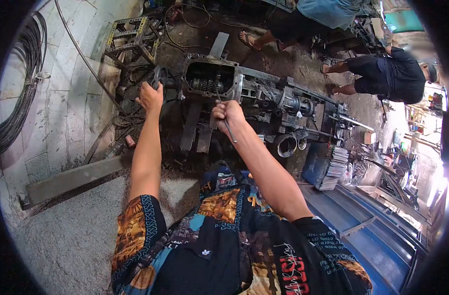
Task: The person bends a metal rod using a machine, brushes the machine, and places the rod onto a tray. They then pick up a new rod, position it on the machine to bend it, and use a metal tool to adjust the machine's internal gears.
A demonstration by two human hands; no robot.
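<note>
A long metal gearbox housing lies across the view, its top open over dark gears. My right hand is closed round a thin metal rod at the near edge of the opening. The rod's upper end reaches toward the gears. At the housing's left end, my left hand has its fingers bent against a dark round part. How firmly it grips that part is hard to tell. Flat metal bars stick out from under the housing toward me.
A perforated metal stand is at the upper left, near a coiled cable on the wall. Two other people are at the upper right. A blue finned block and blue metal frames lie at the right.
</note>
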